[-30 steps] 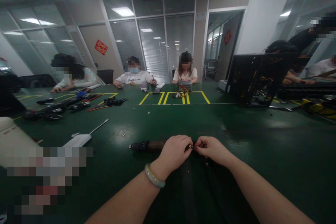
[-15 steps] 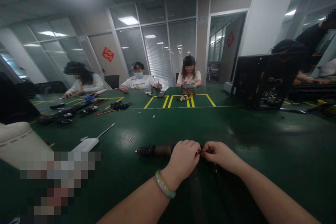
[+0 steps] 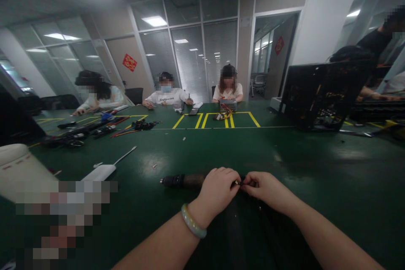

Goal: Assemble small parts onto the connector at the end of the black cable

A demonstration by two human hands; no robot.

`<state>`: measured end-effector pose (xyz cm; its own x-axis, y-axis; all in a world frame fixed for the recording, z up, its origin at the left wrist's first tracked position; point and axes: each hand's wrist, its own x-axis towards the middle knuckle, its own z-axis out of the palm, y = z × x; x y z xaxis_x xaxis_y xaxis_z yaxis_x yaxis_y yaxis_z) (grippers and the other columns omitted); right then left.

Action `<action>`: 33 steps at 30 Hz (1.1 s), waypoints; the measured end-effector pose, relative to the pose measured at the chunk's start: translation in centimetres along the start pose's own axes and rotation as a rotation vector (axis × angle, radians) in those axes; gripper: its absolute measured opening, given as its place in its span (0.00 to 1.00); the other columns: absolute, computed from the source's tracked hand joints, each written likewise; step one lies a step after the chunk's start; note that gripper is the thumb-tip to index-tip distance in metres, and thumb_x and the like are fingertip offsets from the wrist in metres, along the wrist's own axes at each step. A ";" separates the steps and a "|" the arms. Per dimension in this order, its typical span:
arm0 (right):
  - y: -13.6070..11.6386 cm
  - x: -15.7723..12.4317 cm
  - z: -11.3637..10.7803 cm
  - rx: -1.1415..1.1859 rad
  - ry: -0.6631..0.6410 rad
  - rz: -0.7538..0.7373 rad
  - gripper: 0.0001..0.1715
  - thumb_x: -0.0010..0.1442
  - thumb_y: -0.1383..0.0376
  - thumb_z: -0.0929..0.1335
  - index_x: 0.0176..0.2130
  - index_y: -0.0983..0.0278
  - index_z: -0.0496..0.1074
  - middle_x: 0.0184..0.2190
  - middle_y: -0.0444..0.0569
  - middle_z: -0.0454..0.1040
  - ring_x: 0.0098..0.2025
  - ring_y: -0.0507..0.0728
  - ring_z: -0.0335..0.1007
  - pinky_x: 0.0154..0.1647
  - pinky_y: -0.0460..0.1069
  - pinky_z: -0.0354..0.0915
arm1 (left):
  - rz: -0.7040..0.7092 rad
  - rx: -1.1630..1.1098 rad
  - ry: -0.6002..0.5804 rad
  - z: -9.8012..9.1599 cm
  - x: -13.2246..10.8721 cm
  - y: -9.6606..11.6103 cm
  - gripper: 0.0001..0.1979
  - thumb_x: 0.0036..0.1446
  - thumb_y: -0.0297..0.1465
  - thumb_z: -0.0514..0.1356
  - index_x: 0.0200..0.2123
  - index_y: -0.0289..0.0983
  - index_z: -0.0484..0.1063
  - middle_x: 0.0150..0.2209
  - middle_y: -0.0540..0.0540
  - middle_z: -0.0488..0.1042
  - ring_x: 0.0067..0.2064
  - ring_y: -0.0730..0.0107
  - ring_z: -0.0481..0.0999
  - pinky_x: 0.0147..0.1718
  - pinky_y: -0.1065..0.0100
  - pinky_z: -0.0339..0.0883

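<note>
A long dark drill-like tool [image 3: 193,181] lies crosswise on the green table, its metal-tipped chuck [image 3: 167,181] pointing left. My left hand [image 3: 219,190], with a pale jade bangle [image 3: 192,223] at its wrist, is closed over the tool's right part. A small black piece with a brass-coloured spot [image 3: 237,182] shows at its fingertips. Just to the right, my right hand [image 3: 261,185] is closed in a pinch at the same end. What those fingers hold is dark and mostly hidden. The two hands' fingertips nearly touch.
A white adapter with a cable [image 3: 99,174] lies at the left beside a cream-coloured container [image 3: 22,168]. Bundled cables [image 3: 141,125] sit farther back. A black computer case [image 3: 325,95] stands at the right. Several people work around the table [image 3: 303,156].
The view has shifted slightly. Both hands keep nearly the same hold, and the brass-coloured spot between them shows a little more plainly.
</note>
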<state>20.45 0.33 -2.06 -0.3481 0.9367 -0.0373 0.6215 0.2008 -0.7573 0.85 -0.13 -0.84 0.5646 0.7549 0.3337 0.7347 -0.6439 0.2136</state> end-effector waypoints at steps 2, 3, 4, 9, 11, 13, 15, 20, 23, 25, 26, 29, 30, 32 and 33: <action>0.0 0.0 0.2 0.016 0.009 0.009 0.10 0.57 0.58 0.68 0.32 0.62 0.75 0.26 0.45 0.76 0.27 0.54 0.69 0.24 0.45 0.57 | -0.002 -0.007 0.010 0.0 0.0 0.0 0.04 0.58 0.29 0.60 0.37 0.40 0.71 0.39 0.51 0.74 0.43 0.67 0.71 0.42 0.64 0.62; 0.0 0.0 0.2 0.026 0.013 0.011 0.10 0.57 0.58 0.68 0.32 0.62 0.75 0.25 0.45 0.75 0.26 0.53 0.68 0.24 0.45 0.57 | 0.001 -0.011 0.013 0.1 0.0 -0.1 0.04 0.57 0.29 0.60 0.37 0.40 0.71 0.39 0.52 0.74 0.43 0.67 0.71 0.42 0.64 0.62; 0.0 0.0 0.3 0.034 0.018 0.011 0.10 0.57 0.59 0.68 0.31 0.62 0.74 0.25 0.44 0.75 0.26 0.53 0.68 0.24 0.45 0.57 | 0.004 -0.012 0.013 0.1 0.0 -0.1 0.04 0.57 0.28 0.60 0.37 0.41 0.71 0.39 0.52 0.74 0.43 0.67 0.71 0.42 0.64 0.62; -0.5 0.0 0.4 0.044 0.041 -0.004 0.09 0.57 0.60 0.68 0.29 0.63 0.73 0.23 0.43 0.73 0.25 0.52 0.66 0.24 0.44 0.56 | 0.017 0.014 -0.011 0.0 0.0 -0.2 0.03 0.58 0.29 0.60 0.38 0.40 0.71 0.38 0.50 0.74 0.43 0.66 0.71 0.42 0.64 0.61; -0.5 0.1 0.5 0.055 0.038 -0.004 0.09 0.57 0.60 0.68 0.30 0.63 0.73 0.23 0.43 0.73 0.26 0.52 0.66 0.24 0.44 0.56 | 0.014 0.018 -0.012 -0.2 -0.1 -0.2 0.03 0.58 0.29 0.60 0.38 0.40 0.71 0.39 0.50 0.74 0.43 0.65 0.71 0.42 0.64 0.62; -0.4 0.1 0.5 0.072 0.026 0.003 0.10 0.57 0.60 0.68 0.30 0.63 0.74 0.23 0.44 0.74 0.26 0.52 0.67 0.24 0.44 0.57 | 0.013 0.013 -0.011 -0.3 -0.2 -0.2 0.04 0.58 0.29 0.60 0.38 0.40 0.71 0.39 0.50 0.74 0.43 0.65 0.71 0.41 0.64 0.62; -0.1 0.2 0.5 0.087 0.014 0.008 0.10 0.57 0.59 0.68 0.30 0.63 0.74 0.24 0.44 0.74 0.26 0.52 0.67 0.25 0.44 0.57 | 0.015 -0.005 -0.006 -0.5 -0.2 -0.1 0.04 0.58 0.29 0.60 0.38 0.40 0.70 0.39 0.51 0.74 0.43 0.65 0.71 0.42 0.64 0.62; 0.2 0.2 0.4 0.036 0.046 0.034 0.12 0.57 0.58 0.68 0.29 0.62 0.76 0.24 0.44 0.75 0.27 0.53 0.69 0.26 0.44 0.57 | -0.009 -0.055 0.031 -0.6 -0.4 0.0 0.10 0.56 0.29 0.61 0.43 0.41 0.69 0.41 0.50 0.75 0.43 0.65 0.72 0.45 0.62 0.63; 0.1 0.1 0.4 0.030 0.057 0.055 0.12 0.57 0.57 0.68 0.30 0.61 0.76 0.25 0.44 0.76 0.27 0.53 0.70 0.25 0.45 0.57 | -0.004 -0.066 0.027 -0.5 -0.4 0.0 0.07 0.57 0.29 0.60 0.40 0.41 0.70 0.41 0.50 0.75 0.44 0.65 0.72 0.46 0.62 0.63; 0.0 0.0 0.5 0.051 0.060 0.068 0.12 0.58 0.56 0.68 0.30 0.61 0.76 0.24 0.45 0.76 0.26 0.53 0.69 0.24 0.45 0.57 | 0.005 -0.073 0.024 -0.4 -0.4 0.0 0.05 0.58 0.29 0.60 0.39 0.41 0.71 0.41 0.50 0.75 0.44 0.65 0.72 0.46 0.62 0.63; -0.1 -0.1 0.5 0.059 0.065 0.074 0.13 0.58 0.56 0.67 0.31 0.61 0.76 0.25 0.45 0.76 0.25 0.53 0.69 0.23 0.45 0.56 | 0.008 -0.075 0.024 -0.4 -0.3 -0.1 0.04 0.58 0.30 0.59 0.38 0.41 0.71 0.41 0.50 0.75 0.44 0.65 0.72 0.46 0.62 0.63; -0.4 -0.2 0.5 0.059 0.100 0.080 0.12 0.58 0.56 0.67 0.31 0.61 0.77 0.25 0.45 0.76 0.25 0.53 0.69 0.22 0.44 0.56 | 0.004 -0.081 0.029 -0.3 -0.3 -0.1 0.03 0.59 0.31 0.59 0.37 0.40 0.71 0.40 0.50 0.75 0.44 0.65 0.72 0.46 0.62 0.63; -0.5 -0.1 0.5 0.055 0.106 0.078 0.12 0.58 0.56 0.68 0.31 0.61 0.77 0.25 0.45 0.76 0.25 0.53 0.69 0.23 0.45 0.56 | 0.004 -0.080 0.027 -0.4 -0.3 0.0 0.03 0.59 0.31 0.59 0.37 0.40 0.71 0.40 0.50 0.75 0.44 0.65 0.72 0.45 0.63 0.63; -0.6 0.0 0.5 0.050 0.100 0.078 0.12 0.58 0.57 0.68 0.31 0.61 0.77 0.25 0.45 0.76 0.26 0.53 0.70 0.23 0.45 0.57 | 0.000 -0.071 0.022 -0.4 -0.3 0.0 0.03 0.58 0.31 0.59 0.37 0.40 0.71 0.39 0.50 0.75 0.43 0.65 0.72 0.45 0.63 0.63; -0.5 0.0 0.5 0.051 0.089 0.083 0.12 0.58 0.57 0.68 0.31 0.62 0.77 0.25 0.45 0.76 0.26 0.53 0.70 0.24 0.45 0.57 | -0.003 -0.063 0.019 -0.5 -0.3 0.0 0.03 0.58 0.31 0.59 0.37 0.41 0.71 0.38 0.51 0.75 0.43 0.65 0.72 0.45 0.63 0.64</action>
<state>19.72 0.09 -1.99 -0.2320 0.9717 -0.0446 0.6084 0.1092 -0.7861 0.54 -0.39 -0.50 0.5548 0.7547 0.3501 0.7109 -0.6487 0.2718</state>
